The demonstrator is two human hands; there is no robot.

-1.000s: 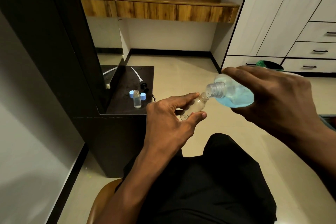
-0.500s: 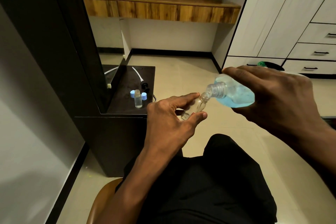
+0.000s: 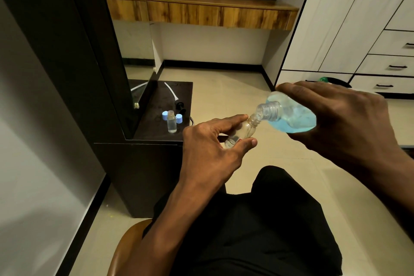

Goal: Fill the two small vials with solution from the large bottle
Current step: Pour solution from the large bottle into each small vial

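My left hand (image 3: 210, 152) pinches a small clear vial (image 3: 240, 133) between thumb and fingers, tilted with its mouth up to the right. My right hand (image 3: 342, 123) grips the large clear bottle (image 3: 291, 115) of blue solution, tipped on its side so its threaded neck touches the vial's mouth. The blue liquid lies low in the bottle's body. A second small vial (image 3: 171, 121) stands upright and uncapped on the dark cabinet top (image 3: 161, 127), with two blue caps (image 3: 165, 116) beside it.
A black pump head with a white tube (image 3: 177, 101) lies behind the standing vial. A tall dark mirror panel (image 3: 89, 51) rises at the left. White drawers (image 3: 389, 67) stand at the right. My black-clothed lap (image 3: 257, 231) and a brown chair edge (image 3: 125, 246) fill the bottom.
Both hands hold nearly the same pose; the bottle stays tipped against the vial's mouth. The view has shifted slightly.
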